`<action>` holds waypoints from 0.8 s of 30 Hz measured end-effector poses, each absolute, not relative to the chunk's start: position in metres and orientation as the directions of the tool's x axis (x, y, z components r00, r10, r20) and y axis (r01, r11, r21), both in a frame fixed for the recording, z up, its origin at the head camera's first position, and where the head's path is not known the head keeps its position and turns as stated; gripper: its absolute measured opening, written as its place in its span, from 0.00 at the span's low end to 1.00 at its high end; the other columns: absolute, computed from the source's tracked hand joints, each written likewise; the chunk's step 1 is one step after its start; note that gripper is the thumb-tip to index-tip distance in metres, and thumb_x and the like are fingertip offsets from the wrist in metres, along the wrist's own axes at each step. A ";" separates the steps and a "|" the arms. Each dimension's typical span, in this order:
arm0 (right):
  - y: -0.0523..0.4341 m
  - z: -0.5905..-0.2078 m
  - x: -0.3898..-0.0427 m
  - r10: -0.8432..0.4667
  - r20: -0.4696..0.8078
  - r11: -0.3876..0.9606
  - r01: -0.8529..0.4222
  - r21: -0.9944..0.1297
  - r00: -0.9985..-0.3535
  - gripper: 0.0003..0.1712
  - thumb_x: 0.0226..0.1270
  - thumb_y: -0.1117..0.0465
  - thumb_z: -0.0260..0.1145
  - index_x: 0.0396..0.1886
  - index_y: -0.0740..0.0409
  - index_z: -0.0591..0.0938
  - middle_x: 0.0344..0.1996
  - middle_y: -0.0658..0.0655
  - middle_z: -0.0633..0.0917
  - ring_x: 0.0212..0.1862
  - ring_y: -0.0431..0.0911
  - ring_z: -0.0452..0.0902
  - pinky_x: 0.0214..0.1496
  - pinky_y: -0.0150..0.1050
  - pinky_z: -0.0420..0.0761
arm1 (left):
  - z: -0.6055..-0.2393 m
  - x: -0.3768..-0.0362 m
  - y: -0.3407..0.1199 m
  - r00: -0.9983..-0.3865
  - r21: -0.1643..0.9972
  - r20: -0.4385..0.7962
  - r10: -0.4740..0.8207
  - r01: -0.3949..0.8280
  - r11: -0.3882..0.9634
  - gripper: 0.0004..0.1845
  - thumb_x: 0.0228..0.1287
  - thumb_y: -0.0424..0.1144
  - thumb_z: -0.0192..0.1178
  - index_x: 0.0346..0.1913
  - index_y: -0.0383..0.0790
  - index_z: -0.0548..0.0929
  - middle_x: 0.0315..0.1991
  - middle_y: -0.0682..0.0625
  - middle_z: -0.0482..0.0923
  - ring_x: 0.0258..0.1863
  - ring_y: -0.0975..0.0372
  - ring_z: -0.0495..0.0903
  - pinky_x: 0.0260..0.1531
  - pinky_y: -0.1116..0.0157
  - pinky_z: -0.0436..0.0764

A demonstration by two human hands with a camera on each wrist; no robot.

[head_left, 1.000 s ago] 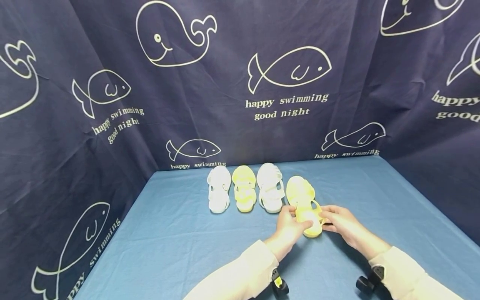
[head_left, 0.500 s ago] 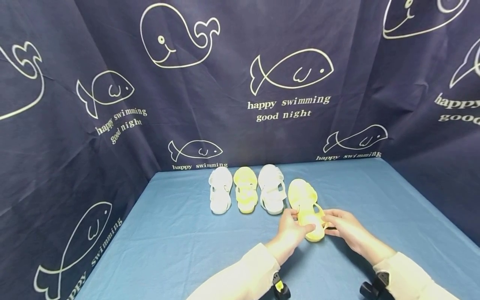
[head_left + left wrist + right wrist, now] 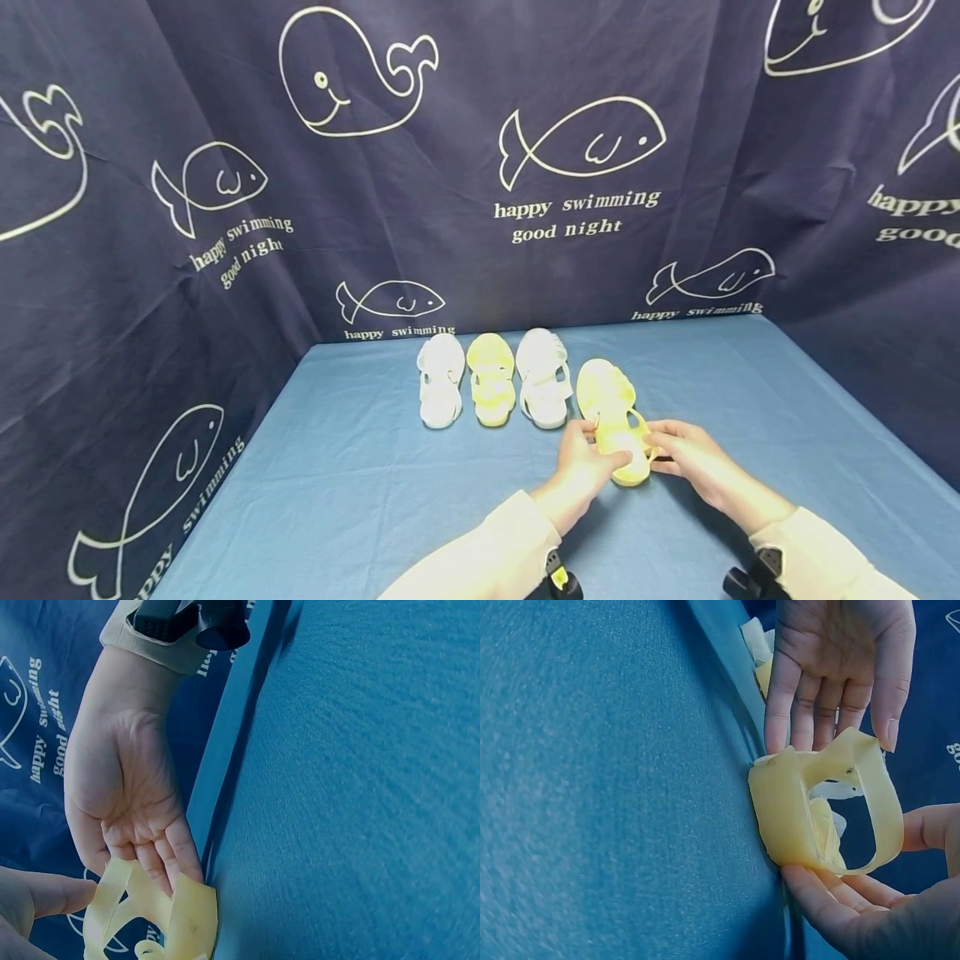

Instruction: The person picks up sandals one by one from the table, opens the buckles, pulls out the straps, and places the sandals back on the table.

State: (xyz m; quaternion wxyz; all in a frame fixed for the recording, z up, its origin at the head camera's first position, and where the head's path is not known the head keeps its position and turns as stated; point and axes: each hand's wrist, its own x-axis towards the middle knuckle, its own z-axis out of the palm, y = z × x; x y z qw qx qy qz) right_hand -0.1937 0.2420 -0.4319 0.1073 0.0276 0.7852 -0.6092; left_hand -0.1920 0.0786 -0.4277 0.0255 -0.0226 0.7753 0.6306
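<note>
- The yellow sandal (image 3: pixel 617 417) lies on the blue desk (image 3: pixel 360 492) at the right end of a row of four, its long axis running near to far, with the toe far and slightly left.
- Its heel end sits between both hands, equally close to each.
- The left hand (image 3: pixel 581 458) holds the heel's left side, thumb and fingers pinching the strap.
- The right hand (image 3: pixel 686 454) grips the right side of the heel.
- The white sandal (image 3: pixel 542 377) stands just to its left.
</note>
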 end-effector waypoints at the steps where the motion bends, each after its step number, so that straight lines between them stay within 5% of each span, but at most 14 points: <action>1: 0.242 -0.432 -0.194 -0.089 -0.201 0.257 0.173 -0.951 -0.975 0.30 0.72 0.61 0.55 0.64 0.80 0.64 0.47 0.58 0.82 0.43 0.39 0.79 0.48 0.36 0.84 | -0.428 -0.192 0.078 -0.998 0.977 -0.070 -0.002 -0.069 0.202 0.29 0.43 0.28 0.74 0.50 0.34 0.73 0.43 0.47 0.74 0.41 0.57 0.77 0.42 0.61 0.80; 13: 0.241 -0.431 -0.195 -0.090 -0.202 0.281 0.169 -0.945 -0.975 0.30 0.72 0.61 0.54 0.64 0.81 0.62 0.58 0.73 0.74 0.47 0.43 0.79 0.52 0.41 0.83 | -0.428 -0.193 0.077 -0.998 0.977 -0.066 -0.008 -0.066 0.202 0.28 0.43 0.28 0.74 0.49 0.34 0.73 0.41 0.47 0.75 0.39 0.58 0.76 0.41 0.61 0.80; 24: 0.240 -0.428 -0.197 -0.088 -0.178 0.287 0.146 -0.947 -0.980 0.29 0.72 0.61 0.54 0.61 0.84 0.64 0.51 0.67 0.80 0.42 0.36 0.79 0.45 0.30 0.82 | -0.427 -0.191 0.078 -0.997 0.977 -0.079 -0.022 -0.081 0.195 0.28 0.43 0.28 0.74 0.48 0.34 0.72 0.41 0.46 0.73 0.40 0.57 0.76 0.40 0.62 0.80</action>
